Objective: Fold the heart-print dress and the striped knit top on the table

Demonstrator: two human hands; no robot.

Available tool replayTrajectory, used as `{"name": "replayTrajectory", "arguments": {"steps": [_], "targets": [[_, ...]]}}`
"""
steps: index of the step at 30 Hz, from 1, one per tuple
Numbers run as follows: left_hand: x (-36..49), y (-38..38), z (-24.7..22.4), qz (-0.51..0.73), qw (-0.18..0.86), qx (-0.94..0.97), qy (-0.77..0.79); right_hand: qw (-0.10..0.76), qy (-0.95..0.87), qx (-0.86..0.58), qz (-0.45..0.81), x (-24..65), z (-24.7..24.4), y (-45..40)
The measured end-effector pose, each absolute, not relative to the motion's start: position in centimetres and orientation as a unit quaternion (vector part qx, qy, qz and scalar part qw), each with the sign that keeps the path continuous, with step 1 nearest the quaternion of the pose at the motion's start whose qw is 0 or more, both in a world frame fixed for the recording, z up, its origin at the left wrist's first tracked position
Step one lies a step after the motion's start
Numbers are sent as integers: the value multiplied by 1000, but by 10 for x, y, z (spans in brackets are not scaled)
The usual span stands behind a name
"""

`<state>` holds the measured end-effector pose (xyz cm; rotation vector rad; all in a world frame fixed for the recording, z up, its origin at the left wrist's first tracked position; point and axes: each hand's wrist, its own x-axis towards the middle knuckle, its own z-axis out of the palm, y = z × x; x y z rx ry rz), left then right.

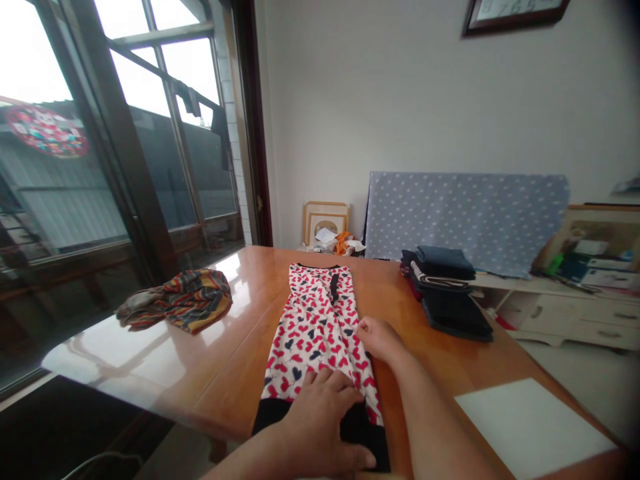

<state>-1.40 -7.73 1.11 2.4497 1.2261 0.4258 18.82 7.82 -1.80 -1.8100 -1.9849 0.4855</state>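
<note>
A white garment (pixel 310 328) printed with red and dark hearts lies long and narrow down the middle of the table, with a black neckline at the far end and a broad black hem at the near end. On its lower part, just above the hem, rests my left hand (pixel 323 417), fingers stretched out and thumb spread to the right. My right hand (pixel 380 338) is at the garment's right edge, about halfway up. Its fingers are curled into a pinch on the cloth there. Both forearms reach in from below and cover part of the hem.
The polished wooden table (pixel 220 373) carries a crumpled striped cloth (pixel 200 300) at left, a stack of folded dark clothes (pixel 445 290) at right and a white sheet (pixel 535 423) at near right. Behind stand a dotted blue cover (pixel 465 213) and a white cabinet (pixel 575 313).
</note>
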Motion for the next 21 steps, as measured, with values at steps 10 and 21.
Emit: {"name": "replayTrajectory", "arguments": {"steps": [10, 21], "targets": [[-35, -79, 16, 108, 185, 869, 445, 207, -668, -699, 152, 183, -22, 77], [-130, -119, 71, 70, 306, 808, 498, 136, -601, -776, 135, 154, 1, 104]]}}
